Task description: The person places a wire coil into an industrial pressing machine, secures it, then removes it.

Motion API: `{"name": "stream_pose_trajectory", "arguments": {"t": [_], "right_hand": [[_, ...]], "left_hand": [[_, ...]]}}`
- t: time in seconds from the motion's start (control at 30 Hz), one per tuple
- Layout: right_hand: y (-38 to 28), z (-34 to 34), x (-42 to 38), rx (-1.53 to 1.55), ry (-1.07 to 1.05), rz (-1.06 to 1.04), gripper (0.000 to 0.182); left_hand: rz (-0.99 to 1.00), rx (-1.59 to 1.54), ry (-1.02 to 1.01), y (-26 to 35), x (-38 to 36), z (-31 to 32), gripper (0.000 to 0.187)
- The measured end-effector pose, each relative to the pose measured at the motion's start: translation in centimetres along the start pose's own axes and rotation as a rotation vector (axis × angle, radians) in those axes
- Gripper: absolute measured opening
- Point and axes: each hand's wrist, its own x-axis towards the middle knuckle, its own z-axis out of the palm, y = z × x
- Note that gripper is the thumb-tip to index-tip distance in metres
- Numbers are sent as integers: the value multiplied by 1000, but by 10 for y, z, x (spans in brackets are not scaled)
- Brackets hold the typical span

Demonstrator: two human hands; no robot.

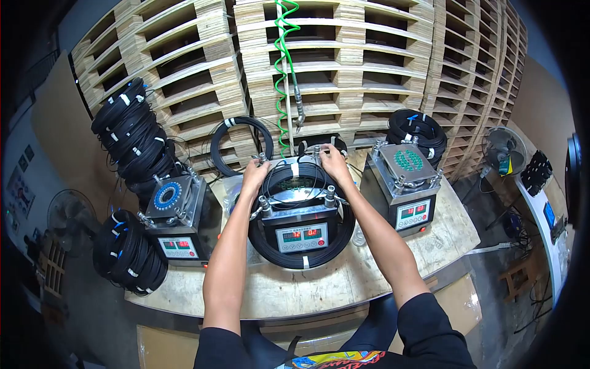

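Observation:
Both arms reach over the middle machine [332, 227], a black box with a lit red and green display and a metal top plate. My left hand [254, 174] has its fingers closed around the rear left metal knob [262, 157]. At the rear right metal knob [317, 149], my right hand [335, 165] pinches with thumb and fingers. A large coil of black cable [305, 263], bound with white tape, loops around the machine's front and over its top. Two front metal knobs [330, 195] stand uncovered. The coil partly hides the plate's middle.
Similar machines stand left [178, 240] and right [402, 203] on the wooden table [184, 286]. Stacked cable coils [132, 141] rise at the left; another coil stack [418, 129] sits back right. A green coiled air hose [283, 74] hangs before wooden pallets [381, 61].

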Motion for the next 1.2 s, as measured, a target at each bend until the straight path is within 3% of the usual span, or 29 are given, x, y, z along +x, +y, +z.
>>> {"name": "stream_pose_trajectory", "arguments": {"t": [0.53, 0.93, 1.0, 1.2], "right_hand": [[-4, 0, -5, -79, 48, -31, 33], [-6, -1, -6, 121, -12, -30, 40], [-9, 0, -7, -92, 62, -51, 50], [-20, -6, -10, -174, -5, 117, 56]], "left_hand": [[-20, -8, -21, 9, -6, -2, 64], [-31, 82, -12, 15, -11, -6, 73], [-21, 82, -29, 13, -8, -6, 75], [-1, 29, -42, 5, -3, -3, 73]]}}
